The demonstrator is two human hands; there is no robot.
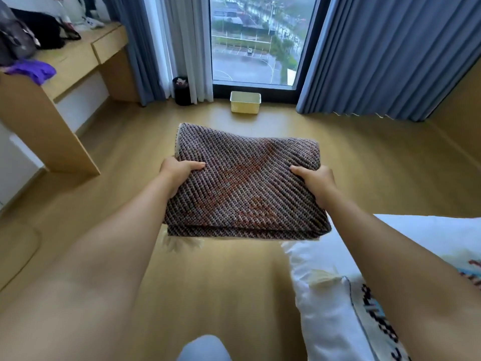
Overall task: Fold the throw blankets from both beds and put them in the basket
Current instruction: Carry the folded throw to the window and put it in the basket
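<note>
A folded throw blanket (pixel 244 183), dark woven with reddish diamonds and pale fringe, is held flat in the air above the wooden floor. My left hand (pixel 178 171) grips its left edge, thumb on top and fingers underneath. My right hand (pixel 316 182) grips the right edge the same way. A pale yellow basket (pixel 245 103) stands on the floor by the window, straight beyond the blanket; it looks empty. Another patterned blanket (pixel 374 313) with a pale tassel lies on the white bed at lower right, partly hidden by my right arm.
A wooden desk (pixel 70 66) with bags and a purple cloth stands at the left. A small black bin (pixel 181 91) sits by the curtain. Blue curtains (pixel 385 56) flank the window. The white bed (pixel 325 295) fills the lower right. Bare floor runs between me and the basket.
</note>
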